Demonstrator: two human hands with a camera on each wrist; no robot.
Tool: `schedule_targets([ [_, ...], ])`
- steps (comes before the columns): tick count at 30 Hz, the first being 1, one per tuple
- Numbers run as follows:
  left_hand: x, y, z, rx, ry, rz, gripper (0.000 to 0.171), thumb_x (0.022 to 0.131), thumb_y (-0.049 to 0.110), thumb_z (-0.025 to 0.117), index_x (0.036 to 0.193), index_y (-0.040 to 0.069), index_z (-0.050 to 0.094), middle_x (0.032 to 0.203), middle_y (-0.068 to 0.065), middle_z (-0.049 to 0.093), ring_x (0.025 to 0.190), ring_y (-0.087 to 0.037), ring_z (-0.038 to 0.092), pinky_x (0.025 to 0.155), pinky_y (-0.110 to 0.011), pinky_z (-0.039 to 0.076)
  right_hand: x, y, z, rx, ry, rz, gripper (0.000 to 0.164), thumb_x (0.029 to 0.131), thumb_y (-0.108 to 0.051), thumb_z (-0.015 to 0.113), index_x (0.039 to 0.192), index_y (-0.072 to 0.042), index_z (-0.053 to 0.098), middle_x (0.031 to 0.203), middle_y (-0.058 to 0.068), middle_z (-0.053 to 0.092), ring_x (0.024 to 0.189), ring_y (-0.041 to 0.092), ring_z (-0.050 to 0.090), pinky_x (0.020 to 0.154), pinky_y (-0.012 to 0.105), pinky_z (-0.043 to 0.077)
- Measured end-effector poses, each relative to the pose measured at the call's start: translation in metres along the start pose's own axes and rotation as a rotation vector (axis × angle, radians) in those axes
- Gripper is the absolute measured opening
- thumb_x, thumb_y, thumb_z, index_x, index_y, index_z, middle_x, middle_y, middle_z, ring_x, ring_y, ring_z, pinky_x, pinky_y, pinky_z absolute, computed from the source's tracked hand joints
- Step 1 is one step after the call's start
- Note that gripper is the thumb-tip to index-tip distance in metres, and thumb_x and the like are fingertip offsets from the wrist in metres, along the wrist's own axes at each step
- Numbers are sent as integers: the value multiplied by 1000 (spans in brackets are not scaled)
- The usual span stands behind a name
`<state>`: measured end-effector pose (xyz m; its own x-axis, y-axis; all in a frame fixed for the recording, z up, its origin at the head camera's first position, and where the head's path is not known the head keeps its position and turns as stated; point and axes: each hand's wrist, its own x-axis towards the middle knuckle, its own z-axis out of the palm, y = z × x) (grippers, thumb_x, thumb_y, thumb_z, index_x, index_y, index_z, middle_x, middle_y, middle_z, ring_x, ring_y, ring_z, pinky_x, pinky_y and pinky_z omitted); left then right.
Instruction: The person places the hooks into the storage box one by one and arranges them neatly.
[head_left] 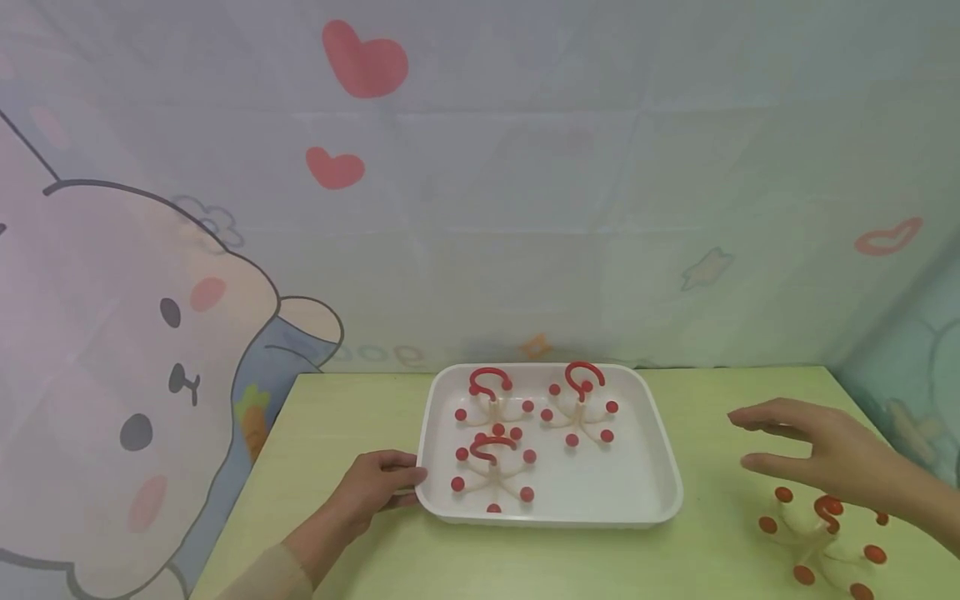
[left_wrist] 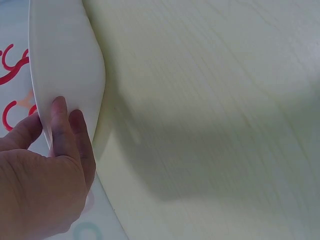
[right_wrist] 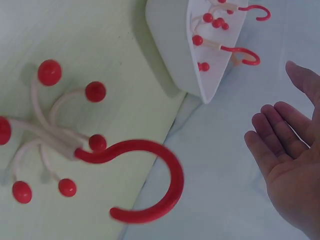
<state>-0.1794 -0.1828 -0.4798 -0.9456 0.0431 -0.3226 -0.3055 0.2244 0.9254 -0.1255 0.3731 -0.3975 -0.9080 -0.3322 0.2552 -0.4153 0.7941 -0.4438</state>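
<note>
My left hand (head_left: 382,483) grips the left rim of a white tray (head_left: 622,492), thumb over the edge and fingers against the outer wall (left_wrist: 75,60). Inside the tray stand three cream, branched hangers, each with a red hook on top and red ball tips: one back left (head_left: 493,412), one back right (head_left: 580,417), another front left (head_left: 493,473). To the tray's right, my right hand (head_left: 832,442) hovers empty, thumb spread from the fingers. Below it on the table is a similar hanger (right_wrist: 60,142), its red hook (right_wrist: 175,175) upward; the forearm partly covers it in the head view.
The pale green wood-grain table (head_left: 720,550) ends at a cloth backdrop (head_left: 525,208) printed with hearts and a cartoon animal (head_left: 150,375). More cloth hangs at the right side (head_left: 926,358).
</note>
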Motion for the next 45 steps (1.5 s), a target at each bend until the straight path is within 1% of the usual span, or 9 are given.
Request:
schedule_targets([
  [10, -1, 2, 2, 4, 19, -9, 30, 93, -2, 78, 119, -15, 69, 107, -20, 73, 95, -34, 76, 81, -43, 72, -31, 28, -10, 13, -9, 141, 49, 86, -24, 92, 130, -19, 73, 121, -22, 71, 110, -21, 54, 79, -1, 51],
  [13, -1, 3, 2, 7, 21, -11, 30, 93, -2, 78, 119, -15, 69, 107, -19, 73, 95, -33, 76, 81, -43, 72, -39, 37, -10, 10, -22, 168, 51, 86, -24, 92, 131, -12, 72, 122, -18, 71, 108, -23, 51, 79, -1, 51],
  [21, -5, 6, 1, 1, 13, -9, 32, 93, -1, 78, 120, -16, 68, 107, -19, 73, 95, -33, 76, 81, -41, 72, -58, 62, -5, 49, -6, 185, 55, 84, -16, 92, 131, 2, 69, 119, -42, 53, 104, -24, 50, 81, -4, 49],
  [27, -6, 8, 2, -5, 14, -7, 32, 93, -1, 78, 119, -16, 68, 107, -20, 73, 95, -32, 76, 81, -41, 72, -69, 72, 1, 59, 51, 155, 61, 78, -13, 96, 130, 4, 68, 121, -45, 49, 105, -25, 50, 81, -4, 50],
  [31, -6, 9, 2, -4, 15, -10, 31, 93, -2, 78, 118, -15, 68, 106, -19, 73, 94, -31, 76, 81, -41, 72, -74, 74, 2, 43, 49, 212, 64, 79, -15, 95, 133, 5, 66, 122, -32, 59, 103, -27, 46, 76, 2, 55],
  [36, -6, 8, 2, -3, 12, -10, 31, 92, -1, 78, 118, -15, 68, 106, -19, 73, 93, -31, 76, 81, -42, 72, -77, 72, 1, 8, 9, 304, 67, 83, -18, 93, 136, 9, 62, 128, 25, 67, 99, -30, 37, 70, 12, 61],
  [38, -5, 8, 1, 1, 11, -10, 31, 93, -1, 78, 119, -15, 68, 106, -19, 73, 94, -31, 76, 81, -42, 72, -78, 70, 2, 4, 18, 322, 65, 83, -17, 93, 134, 10, 63, 126, 32, 65, 97, -29, 36, 68, 13, 61],
  [42, -5, 7, 1, 5, 16, -12, 31, 92, -1, 78, 118, -15, 69, 106, -18, 73, 93, -31, 76, 80, -41, 72, -81, 70, 6, 5, 64, 341, 56, 82, -14, 94, 126, 9, 67, 115, 22, 71, 94, -27, 40, 66, 13, 60],
  [45, -5, 7, 1, 2, 15, -12, 30, 92, -1, 78, 117, -15, 69, 106, -19, 73, 93, -31, 76, 80, -41, 72, -84, 71, 10, 14, 109, 347, 48, 80, -10, 94, 119, 7, 71, 105, -4, 73, 90, -25, 45, 63, 12, 59],
])
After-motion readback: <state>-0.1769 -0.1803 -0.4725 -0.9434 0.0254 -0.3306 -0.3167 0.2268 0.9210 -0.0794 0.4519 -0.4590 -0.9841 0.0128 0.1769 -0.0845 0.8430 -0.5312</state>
